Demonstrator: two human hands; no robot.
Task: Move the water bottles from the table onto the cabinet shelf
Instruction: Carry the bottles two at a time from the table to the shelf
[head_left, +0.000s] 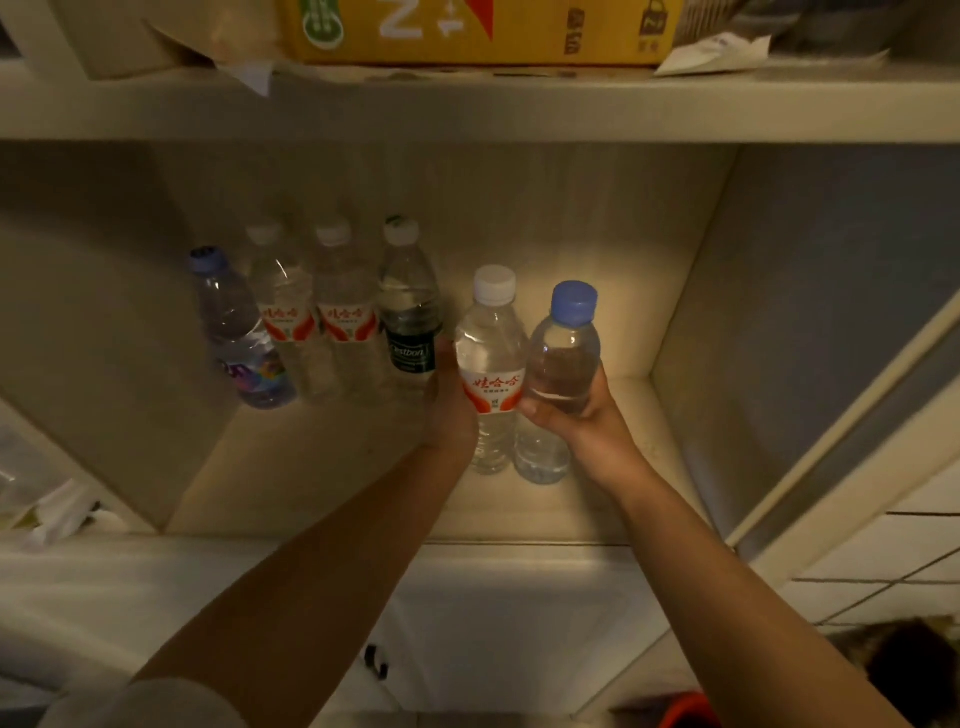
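Note:
Both my hands reach into the open cabinet shelf (322, 483). My left hand (449, 405) grips a white-capped bottle with a red label (491, 364). Right beside it, my right hand (582, 415) grips a shorter blue-capped bottle (563, 353). The two bottles touch each other, and their bases sit at the shelf floor, though I cannot tell if they rest on it. Several more bottles stand in a row at the back left: a blue-capped one (236, 332), two with red labels (283, 312) (345, 312), and a dark-labelled one (410, 312).
A yellow carton (483, 31) and papers sit on the shelf above. The cabinet's right wall (753, 322) is near my right hand. An open door (857, 426) slants at the right. White lower cabinet doors (498, 613) lie below.

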